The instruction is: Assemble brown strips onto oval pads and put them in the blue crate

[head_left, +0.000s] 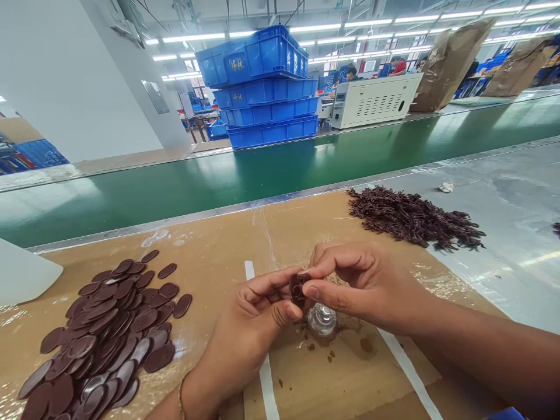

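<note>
A dark brown oval piece (297, 290) is held up in front of me at the middle of the table. My left hand (254, 326) pinches it from the left between thumb and fingers. From the other side, the closed thumb and forefinger of my right hand (363, 286) grip its upper right edge; whether they also hold a smaller part is hidden. Raised marks show on the face of the piece. Just below the fingers stands a small clear glass container (322, 321). To the left lies a heap of similar brown ovals (118, 315). A pile of dark, twig-like small parts (411, 216) lies at the right.
Brown spots mark the cardboard sheet (301, 385) near the glass, with white tape strips (266, 385) on it. Behind runs a green conveyor belt (271, 172). Beyond stand stacked blue crates (266, 87), a white vented machine (376, 99) and a tall paper bag (446, 64).
</note>
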`<move>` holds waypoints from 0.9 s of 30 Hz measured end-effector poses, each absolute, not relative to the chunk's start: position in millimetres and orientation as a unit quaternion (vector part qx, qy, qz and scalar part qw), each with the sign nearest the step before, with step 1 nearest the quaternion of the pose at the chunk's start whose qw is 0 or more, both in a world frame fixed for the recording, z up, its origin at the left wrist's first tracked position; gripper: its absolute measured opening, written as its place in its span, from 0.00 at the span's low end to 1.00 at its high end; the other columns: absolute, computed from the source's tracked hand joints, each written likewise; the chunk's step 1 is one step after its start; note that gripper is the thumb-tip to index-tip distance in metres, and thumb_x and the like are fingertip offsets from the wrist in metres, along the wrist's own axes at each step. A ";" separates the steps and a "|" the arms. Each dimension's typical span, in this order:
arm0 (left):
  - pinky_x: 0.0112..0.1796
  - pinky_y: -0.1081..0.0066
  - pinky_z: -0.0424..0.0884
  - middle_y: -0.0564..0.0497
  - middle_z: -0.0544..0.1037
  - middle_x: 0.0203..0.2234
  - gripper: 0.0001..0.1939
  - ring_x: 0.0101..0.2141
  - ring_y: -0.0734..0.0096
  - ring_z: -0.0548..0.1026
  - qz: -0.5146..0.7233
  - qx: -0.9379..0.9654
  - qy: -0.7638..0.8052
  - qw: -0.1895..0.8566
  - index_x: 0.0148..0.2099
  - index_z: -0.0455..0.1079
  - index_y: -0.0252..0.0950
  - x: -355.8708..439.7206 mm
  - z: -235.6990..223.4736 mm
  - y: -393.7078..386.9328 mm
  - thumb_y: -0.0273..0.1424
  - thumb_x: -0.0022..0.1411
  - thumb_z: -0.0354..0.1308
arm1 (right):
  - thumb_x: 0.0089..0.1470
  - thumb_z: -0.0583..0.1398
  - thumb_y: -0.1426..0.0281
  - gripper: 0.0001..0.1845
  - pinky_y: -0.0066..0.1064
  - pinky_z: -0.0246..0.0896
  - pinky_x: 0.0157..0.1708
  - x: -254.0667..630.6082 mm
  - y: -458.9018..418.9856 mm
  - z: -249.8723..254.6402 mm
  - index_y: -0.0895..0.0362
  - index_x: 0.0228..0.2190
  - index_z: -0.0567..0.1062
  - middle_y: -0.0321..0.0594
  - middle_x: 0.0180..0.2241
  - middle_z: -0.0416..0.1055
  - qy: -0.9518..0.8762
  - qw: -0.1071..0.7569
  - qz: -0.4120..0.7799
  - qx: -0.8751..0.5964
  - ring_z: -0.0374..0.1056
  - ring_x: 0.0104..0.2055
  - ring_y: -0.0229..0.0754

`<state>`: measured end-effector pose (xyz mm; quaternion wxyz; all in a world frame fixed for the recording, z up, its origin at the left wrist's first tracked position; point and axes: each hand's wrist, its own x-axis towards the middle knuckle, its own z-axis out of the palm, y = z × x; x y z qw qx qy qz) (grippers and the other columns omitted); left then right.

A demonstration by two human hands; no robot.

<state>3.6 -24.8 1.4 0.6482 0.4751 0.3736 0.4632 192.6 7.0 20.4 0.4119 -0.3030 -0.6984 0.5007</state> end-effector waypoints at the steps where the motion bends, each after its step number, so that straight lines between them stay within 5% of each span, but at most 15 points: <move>1: 0.41 0.74 0.72 0.52 0.82 0.35 0.15 0.35 0.73 0.75 0.464 0.475 0.373 0.648 0.45 0.80 0.45 3.5 1.9 -25.2 0.33 0.53 0.70 | 0.52 0.66 0.68 0.05 0.29 0.63 0.31 192.7 7.0 20.4 0.57 0.28 0.78 0.35 0.27 0.74 -0.700 0.413 0.498 -0.303 0.68 0.29 0.35; 8: 0.44 0.74 0.72 0.51 0.83 0.41 0.15 0.41 0.70 0.78 0.468 0.481 0.361 0.648 0.46 0.80 0.46 3.6 4.1 -25.8 0.31 0.55 0.69 | 0.52 0.66 0.68 0.06 0.30 0.63 0.30 193.1 6.5 20.4 0.57 0.27 0.77 0.36 0.26 0.74 -0.708 0.424 0.484 -0.293 0.68 0.28 0.35; 27: 0.43 0.73 0.73 0.51 0.84 0.40 0.14 0.40 0.68 0.78 0.467 0.485 0.376 0.637 0.44 0.80 0.45 3.1 5.0 -24.9 0.33 0.53 0.70 | 0.51 0.67 0.67 0.06 0.30 0.63 0.31 192.2 6.2 19.4 0.57 0.27 0.78 0.35 0.26 0.74 -0.695 0.421 0.497 -0.303 0.69 0.29 0.36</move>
